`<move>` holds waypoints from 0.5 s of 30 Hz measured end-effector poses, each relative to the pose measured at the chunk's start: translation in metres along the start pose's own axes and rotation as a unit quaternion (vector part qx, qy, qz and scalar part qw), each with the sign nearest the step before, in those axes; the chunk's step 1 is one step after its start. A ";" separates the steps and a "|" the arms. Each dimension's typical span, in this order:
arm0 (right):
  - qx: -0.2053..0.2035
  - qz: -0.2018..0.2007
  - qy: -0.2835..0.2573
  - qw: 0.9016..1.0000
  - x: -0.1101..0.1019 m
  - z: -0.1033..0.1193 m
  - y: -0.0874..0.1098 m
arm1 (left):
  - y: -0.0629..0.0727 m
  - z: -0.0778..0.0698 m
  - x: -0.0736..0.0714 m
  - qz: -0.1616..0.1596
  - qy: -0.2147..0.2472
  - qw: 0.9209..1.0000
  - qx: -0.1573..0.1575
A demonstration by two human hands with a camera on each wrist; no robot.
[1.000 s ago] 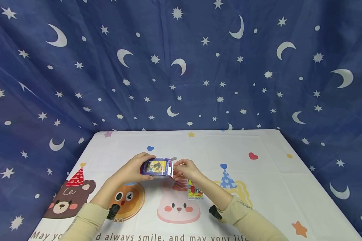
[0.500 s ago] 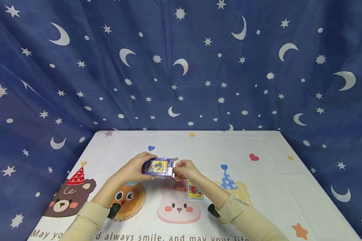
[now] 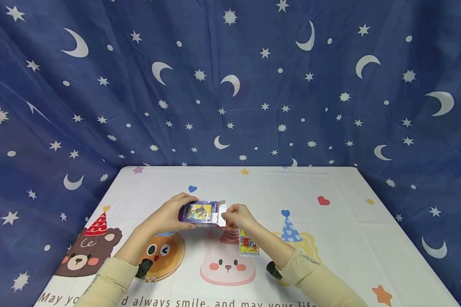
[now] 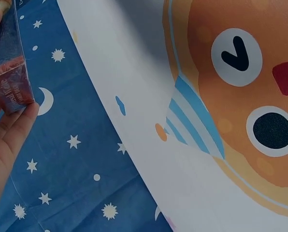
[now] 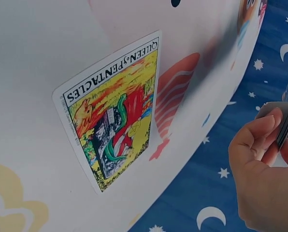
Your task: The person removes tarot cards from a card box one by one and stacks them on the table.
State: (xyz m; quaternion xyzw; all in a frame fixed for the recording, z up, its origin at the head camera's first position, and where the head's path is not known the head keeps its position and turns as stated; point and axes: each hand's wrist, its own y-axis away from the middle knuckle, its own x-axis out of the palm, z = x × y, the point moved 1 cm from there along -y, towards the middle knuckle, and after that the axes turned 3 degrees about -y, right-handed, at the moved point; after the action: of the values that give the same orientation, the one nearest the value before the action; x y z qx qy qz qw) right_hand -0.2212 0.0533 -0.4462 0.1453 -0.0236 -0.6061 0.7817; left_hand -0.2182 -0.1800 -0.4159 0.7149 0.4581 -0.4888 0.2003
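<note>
My left hand grips a blue tarot card box around its left end, thumb on the near side and fingers on the far side. The box is held above the table with its open end to the right. Its reddish end shows in the left wrist view. From the opening sticks a pale stack of tarot cards. My right hand pinches these cards; in the right wrist view the thumb and fingers hold their edges. Below the right hand, a Queen of Pentacles card lies face up on the table.
A white tablecloth with printed cartoon animals covers the table. Blue star-and-moon curtains stand behind the table and at both sides. A raised box flap stands at the opening's far edge.
The pale card stack now sticks farther out of the box's right end, held in my right hand. The left hand and box shift very slightly. The Queen of Pentacles card stays put.
</note>
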 end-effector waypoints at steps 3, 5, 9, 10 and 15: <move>-0.008 -0.005 -0.003 1.000 -0.002 0.000 0.001 | 0.001 0.001 -0.001 -0.002 0.002 1.000 -0.005; -0.012 -0.009 -0.002 1.000 -0.004 0.000 0.001 | 0.001 0.001 -0.002 -0.002 0.002 1.000 -0.006; -0.011 -0.018 -0.003 1.000 -0.006 -0.001 0.000 | 0.003 0.003 -0.002 -0.002 -0.001 1.000 -0.009; -0.008 -0.021 -0.004 1.000 -0.006 -0.001 0.000 | 0.003 0.003 -0.003 -0.002 -0.002 1.000 -0.010; 0.007 -0.025 -0.014 1.000 -0.009 0.000 0.002 | 0.005 0.005 -0.004 -0.007 -0.005 1.000 -0.009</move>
State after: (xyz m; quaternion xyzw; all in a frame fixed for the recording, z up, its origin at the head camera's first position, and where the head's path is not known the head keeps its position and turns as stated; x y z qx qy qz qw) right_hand -0.2220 0.0624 -0.4444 0.1426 -0.0348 -0.6274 0.7647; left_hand -0.2169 -0.1875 -0.4156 0.7074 0.4667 -0.4893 0.2056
